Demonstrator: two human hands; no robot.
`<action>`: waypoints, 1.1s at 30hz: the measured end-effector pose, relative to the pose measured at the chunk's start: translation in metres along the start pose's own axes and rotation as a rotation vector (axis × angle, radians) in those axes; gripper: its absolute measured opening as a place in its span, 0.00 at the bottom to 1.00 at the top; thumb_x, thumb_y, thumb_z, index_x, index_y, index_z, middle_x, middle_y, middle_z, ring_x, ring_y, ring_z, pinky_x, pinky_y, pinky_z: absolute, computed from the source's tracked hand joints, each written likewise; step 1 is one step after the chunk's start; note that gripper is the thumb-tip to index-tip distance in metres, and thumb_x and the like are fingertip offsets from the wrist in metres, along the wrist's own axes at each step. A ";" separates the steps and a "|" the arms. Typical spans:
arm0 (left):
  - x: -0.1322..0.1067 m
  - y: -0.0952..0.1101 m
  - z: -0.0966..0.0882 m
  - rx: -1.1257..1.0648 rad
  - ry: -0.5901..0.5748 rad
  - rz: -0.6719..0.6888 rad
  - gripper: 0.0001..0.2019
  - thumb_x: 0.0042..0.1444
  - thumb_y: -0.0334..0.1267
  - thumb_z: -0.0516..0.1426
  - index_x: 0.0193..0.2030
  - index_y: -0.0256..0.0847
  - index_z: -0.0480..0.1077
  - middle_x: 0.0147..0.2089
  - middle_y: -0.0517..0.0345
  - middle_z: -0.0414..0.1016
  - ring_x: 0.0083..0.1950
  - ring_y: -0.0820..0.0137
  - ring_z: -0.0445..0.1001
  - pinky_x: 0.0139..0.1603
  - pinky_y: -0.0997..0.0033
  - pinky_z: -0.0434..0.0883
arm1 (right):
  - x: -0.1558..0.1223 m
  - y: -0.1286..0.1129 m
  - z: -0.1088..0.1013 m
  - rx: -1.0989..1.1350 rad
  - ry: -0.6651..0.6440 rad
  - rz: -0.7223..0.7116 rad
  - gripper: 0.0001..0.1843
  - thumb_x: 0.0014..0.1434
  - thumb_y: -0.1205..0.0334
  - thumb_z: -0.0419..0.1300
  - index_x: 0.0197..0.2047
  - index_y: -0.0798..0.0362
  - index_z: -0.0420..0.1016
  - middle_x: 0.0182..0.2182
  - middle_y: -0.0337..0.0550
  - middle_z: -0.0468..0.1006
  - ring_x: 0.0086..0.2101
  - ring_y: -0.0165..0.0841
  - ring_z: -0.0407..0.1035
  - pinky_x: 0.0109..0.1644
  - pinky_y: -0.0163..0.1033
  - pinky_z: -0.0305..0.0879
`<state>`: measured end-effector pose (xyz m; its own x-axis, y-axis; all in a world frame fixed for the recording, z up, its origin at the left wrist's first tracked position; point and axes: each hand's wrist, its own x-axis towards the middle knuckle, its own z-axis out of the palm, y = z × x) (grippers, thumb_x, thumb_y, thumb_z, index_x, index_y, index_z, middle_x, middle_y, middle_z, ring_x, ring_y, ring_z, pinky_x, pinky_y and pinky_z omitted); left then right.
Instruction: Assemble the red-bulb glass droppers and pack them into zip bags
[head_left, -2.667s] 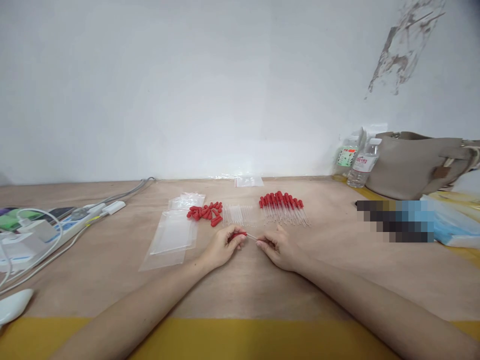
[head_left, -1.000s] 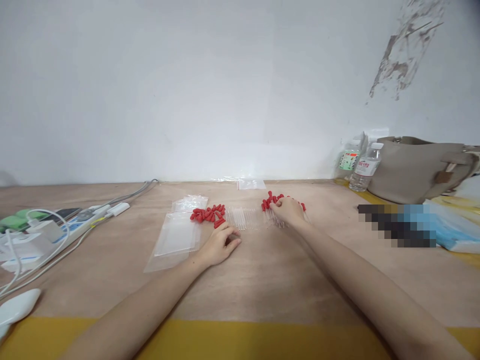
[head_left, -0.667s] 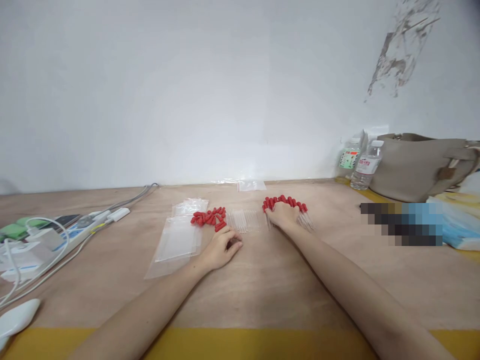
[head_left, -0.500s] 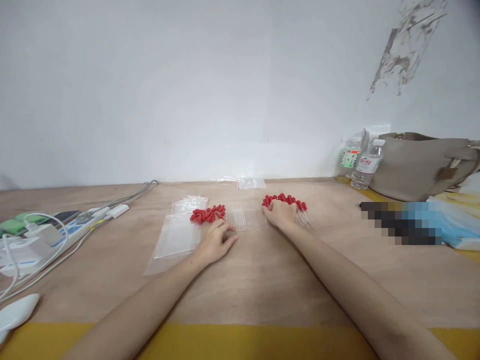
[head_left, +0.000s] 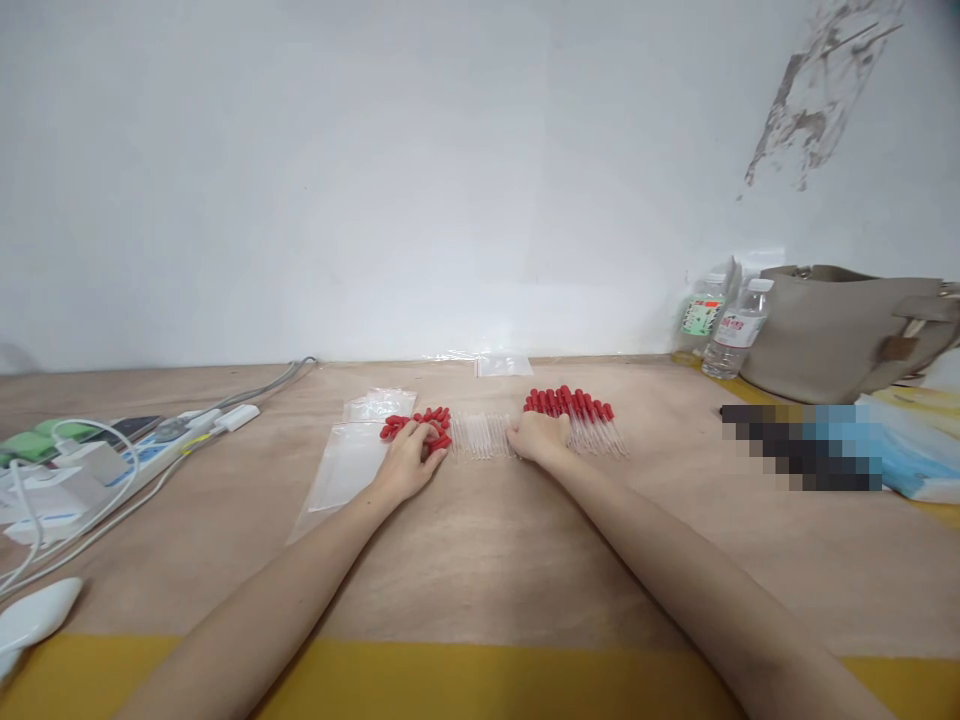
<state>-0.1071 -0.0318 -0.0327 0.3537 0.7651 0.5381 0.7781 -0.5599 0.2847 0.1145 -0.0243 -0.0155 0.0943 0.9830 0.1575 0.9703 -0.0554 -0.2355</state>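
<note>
My left hand (head_left: 409,460) lies on the near edge of a pile of loose red rubber caps (head_left: 415,423), with its fingertips curled down onto them. My right hand (head_left: 537,438) rests at the right end of a row of clear glass tubes (head_left: 480,438), its fingers curled in against the tubes. Just right of that hand lies a row of assembled droppers (head_left: 581,412), red caps pointing away from me. What each set of fingers pinches is too small to see clearly.
Clear zip bags (head_left: 351,462) lie left of the caps, and another bag (head_left: 501,364) lies by the wall. A power strip with cables (head_left: 112,455) sits far left and a white mouse (head_left: 34,612) near left. Two bottles (head_left: 731,330), a beige handbag (head_left: 832,330) and blue packets (head_left: 911,455) stand right.
My left hand has moved forward from the bare table onto the red caps. My right hand has slid left from the assembled droppers to the clear tubes.
</note>
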 end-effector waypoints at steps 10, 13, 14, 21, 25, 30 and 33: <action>0.004 0.005 0.005 0.149 -0.014 -0.007 0.04 0.54 0.36 0.49 0.30 0.39 0.61 0.33 0.54 0.65 0.36 0.64 0.67 0.37 0.65 0.65 | -0.007 -0.001 -0.012 0.014 0.050 -0.011 0.18 0.57 0.59 0.43 0.33 0.56 0.72 0.30 0.51 0.76 0.33 0.40 0.69 0.41 0.45 0.50; 0.003 0.006 0.005 0.180 -0.041 0.001 0.05 0.55 0.34 0.48 0.31 0.38 0.61 0.33 0.52 0.65 0.37 0.63 0.67 0.37 0.64 0.65 | -0.017 0.006 -0.022 0.009 0.090 -0.020 0.18 0.58 0.58 0.43 0.33 0.57 0.70 0.29 0.51 0.75 0.32 0.40 0.69 0.40 0.44 0.49; 0.003 0.006 0.005 0.183 -0.050 0.003 0.05 0.55 0.34 0.48 0.31 0.38 0.61 0.34 0.51 0.65 0.37 0.63 0.67 0.36 0.64 0.65 | -0.021 0.010 -0.025 0.008 0.110 -0.032 0.17 0.58 0.57 0.43 0.33 0.57 0.69 0.29 0.51 0.75 0.32 0.39 0.68 0.40 0.44 0.49; -0.001 0.009 -0.001 0.219 -0.071 0.051 0.09 0.56 0.33 0.47 0.40 0.37 0.65 0.38 0.49 0.66 0.40 0.62 0.67 0.40 0.62 0.65 | -0.058 0.046 -0.018 0.289 0.170 -0.258 0.08 0.58 0.60 0.46 0.33 0.54 0.62 0.28 0.45 0.72 0.29 0.33 0.66 0.32 0.35 0.53; -0.005 0.025 -0.006 0.164 0.006 0.067 0.11 0.57 0.34 0.46 0.43 0.39 0.66 0.37 0.51 0.65 0.41 0.63 0.66 0.42 0.63 0.64 | -0.071 0.052 -0.006 0.493 0.200 -0.394 0.07 0.57 0.63 0.48 0.38 0.54 0.64 0.30 0.43 0.73 0.31 0.31 0.67 0.35 0.35 0.58; -0.012 0.058 0.000 -0.162 -0.070 0.055 0.09 0.57 0.37 0.48 0.34 0.39 0.67 0.32 0.56 0.65 0.35 0.69 0.66 0.37 0.69 0.64 | -0.082 0.045 0.000 0.493 0.252 -0.585 0.09 0.57 0.64 0.49 0.38 0.54 0.68 0.33 0.43 0.73 0.33 0.31 0.66 0.39 0.37 0.57; -0.016 0.070 0.008 -0.303 -0.097 0.054 0.08 0.57 0.38 0.49 0.33 0.39 0.66 0.32 0.58 0.65 0.34 0.70 0.65 0.34 0.71 0.64 | -0.087 0.042 -0.001 0.461 0.254 -0.625 0.09 0.57 0.63 0.49 0.38 0.53 0.69 0.31 0.42 0.73 0.32 0.31 0.65 0.39 0.38 0.55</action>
<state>-0.0541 -0.0805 -0.0277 0.4497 0.7502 0.4848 0.5722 -0.6587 0.4885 0.1468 -0.1127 -0.0380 -0.3327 0.7355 0.5902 0.6761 0.6223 -0.3945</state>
